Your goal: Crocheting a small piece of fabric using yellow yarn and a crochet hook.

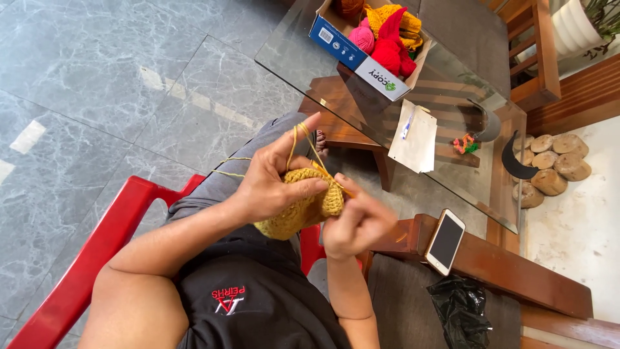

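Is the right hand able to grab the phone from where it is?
Probably yes: the phone lies uncovered on the wooden armrest beside the right hand, but that hand is busy with the yellow crochet piece.

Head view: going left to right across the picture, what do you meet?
Red plastic chair arm → left hand → mustard crochet piece → right hand → smartphone → pile of round stones.

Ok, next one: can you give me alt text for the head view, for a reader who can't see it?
A seated person's left hand holds a mustard-yellow crocheted piece, its yarn strand looped over the raised forefinger, while the right hand works its edge. Ahead, a glass table carries a cardboard box of coloured yarn; a phone lies on a wooden armrest.
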